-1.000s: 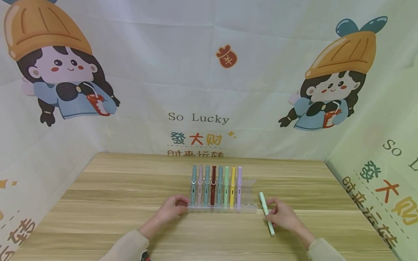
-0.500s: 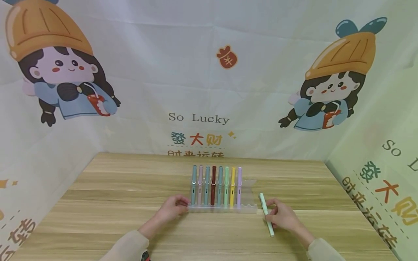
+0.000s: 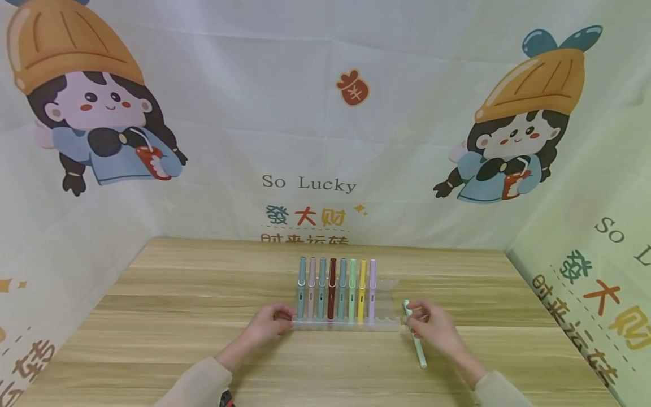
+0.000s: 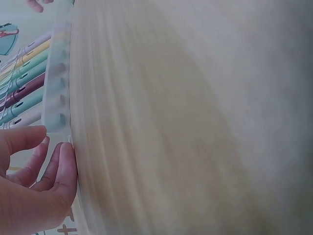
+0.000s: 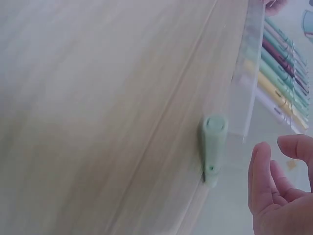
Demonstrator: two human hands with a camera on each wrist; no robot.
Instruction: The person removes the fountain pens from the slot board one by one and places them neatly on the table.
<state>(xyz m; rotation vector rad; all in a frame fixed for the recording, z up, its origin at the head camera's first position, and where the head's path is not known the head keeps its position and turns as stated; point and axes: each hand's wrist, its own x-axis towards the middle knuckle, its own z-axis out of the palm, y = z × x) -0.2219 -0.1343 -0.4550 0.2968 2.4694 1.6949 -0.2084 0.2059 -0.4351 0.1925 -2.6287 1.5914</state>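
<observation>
A clear pen rack (image 3: 346, 324) stands mid-table, with several capped pens (image 3: 332, 291) leaning side by side in it. At its left end my left hand (image 3: 269, 325) holds the rack's corner between curled fingers and thumb; the left wrist view shows the fingertips against that corner (image 4: 57, 125). A pale green pen (image 3: 418, 350) lies slantwise on the table just right of the rack. My right hand (image 3: 434, 328) is over its upper part, thumb and fingers spread. In the right wrist view a gap shows between these fingers (image 5: 260, 166) and the green pen (image 5: 214, 142).
The rack's rightmost notches (image 3: 389, 320) bear no pens. Wood-grain table (image 3: 203, 294) surrounds the rack. Behind and at both sides hangs a pale printed cloth (image 3: 285, 113) with cartoon figures.
My right hand has let go of the green pen's middle and moved up towards its far end. The pen has barely shifted. My left hand and the rack stay put.
</observation>
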